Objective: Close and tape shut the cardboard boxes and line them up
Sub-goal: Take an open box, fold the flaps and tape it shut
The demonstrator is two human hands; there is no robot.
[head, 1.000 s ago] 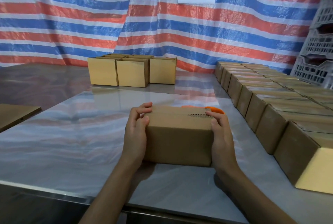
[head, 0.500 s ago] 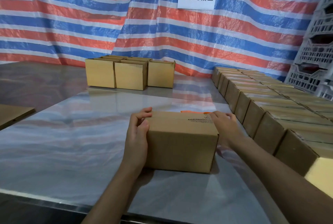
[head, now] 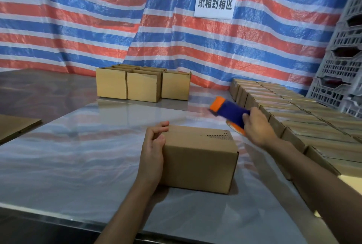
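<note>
Left hand holds the left end of the closed cardboard box, which rests on the steel table. Right hand grips the tape dispenser raised beyond the box's right end.

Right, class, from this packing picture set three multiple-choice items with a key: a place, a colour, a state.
1. Where does the left hand hold the box? A right end; B left end; C underside.
2. The dispenser in the right hand is: A green; B black; C blue and orange.
3. The box's top is: A closed; B flaps up; C torn off.
Key: 1 B, the hand clasps its left end. 2 C, blue body, orange parts. 3 A, flaps lie flat.
</note>
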